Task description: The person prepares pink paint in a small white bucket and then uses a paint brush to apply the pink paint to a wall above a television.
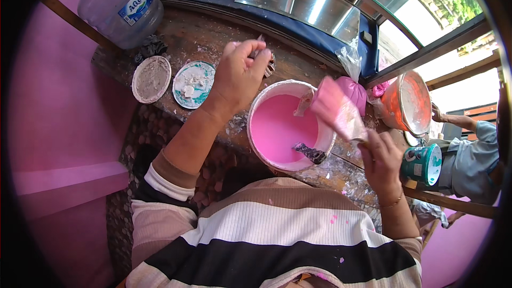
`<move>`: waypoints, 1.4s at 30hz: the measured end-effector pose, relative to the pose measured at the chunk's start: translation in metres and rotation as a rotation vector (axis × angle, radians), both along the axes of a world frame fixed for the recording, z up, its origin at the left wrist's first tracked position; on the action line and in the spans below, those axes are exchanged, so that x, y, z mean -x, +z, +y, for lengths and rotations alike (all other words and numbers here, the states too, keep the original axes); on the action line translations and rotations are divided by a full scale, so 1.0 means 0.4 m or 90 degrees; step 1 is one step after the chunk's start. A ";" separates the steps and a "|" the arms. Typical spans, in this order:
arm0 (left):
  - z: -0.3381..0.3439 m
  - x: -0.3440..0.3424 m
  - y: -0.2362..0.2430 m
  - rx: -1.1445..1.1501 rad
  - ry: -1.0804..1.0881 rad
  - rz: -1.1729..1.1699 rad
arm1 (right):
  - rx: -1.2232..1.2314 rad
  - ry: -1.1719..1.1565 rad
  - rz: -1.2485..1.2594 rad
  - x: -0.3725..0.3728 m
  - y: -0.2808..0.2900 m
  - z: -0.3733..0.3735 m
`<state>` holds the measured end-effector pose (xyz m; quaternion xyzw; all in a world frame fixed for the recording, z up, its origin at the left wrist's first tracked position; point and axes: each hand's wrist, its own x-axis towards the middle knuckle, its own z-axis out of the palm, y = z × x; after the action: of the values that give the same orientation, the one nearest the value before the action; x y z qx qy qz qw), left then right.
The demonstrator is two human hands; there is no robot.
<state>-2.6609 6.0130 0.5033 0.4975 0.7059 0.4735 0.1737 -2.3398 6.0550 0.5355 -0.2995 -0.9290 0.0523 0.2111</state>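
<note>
My right hand (381, 160) grips the handle of a wide paintbrush (333, 106). Its pink-coated bristles are blurred and tilt up over the right rim of a white bucket (257, 144). Pink paint (280, 128) fills much of that bucket. A dark, paint-flecked piece (310, 152) lies across the near rim, and a pale pink-smeared piece (304, 103) sticks up inside the far right wall. My left hand (242, 72) is raised left of the bucket, fingers curled together; whether they hold anything small is hidden. A brownish crumpled thing (271, 66) shows just beyond it.
Two paint-crusted lids (151, 79) lie left on the wooden bench (200, 34), below a large clear water jug (120, 8). A pink-filled plastic bag (352, 88), an orange bucket (416, 101) and a green paint pail (421, 164) stand right, near another person (477, 154). Glass cabinet behind.
</note>
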 end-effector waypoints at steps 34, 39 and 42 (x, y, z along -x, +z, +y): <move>-0.090 0.087 -0.077 0.236 -0.254 -0.577 | 0.856 -0.321 0.755 0.207 -0.121 -0.217; -0.020 0.149 -0.095 0.229 -0.301 -0.556 | 0.831 -0.279 0.807 0.269 -0.135 -0.189; 0.012 0.168 -0.067 0.235 -0.271 -0.558 | 0.807 -0.270 0.848 0.294 -0.173 -0.160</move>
<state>-2.7279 6.0176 0.4766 0.3459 0.5221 0.4591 0.6301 -2.4574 5.9909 0.4664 -0.4296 -0.3416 0.6688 0.5014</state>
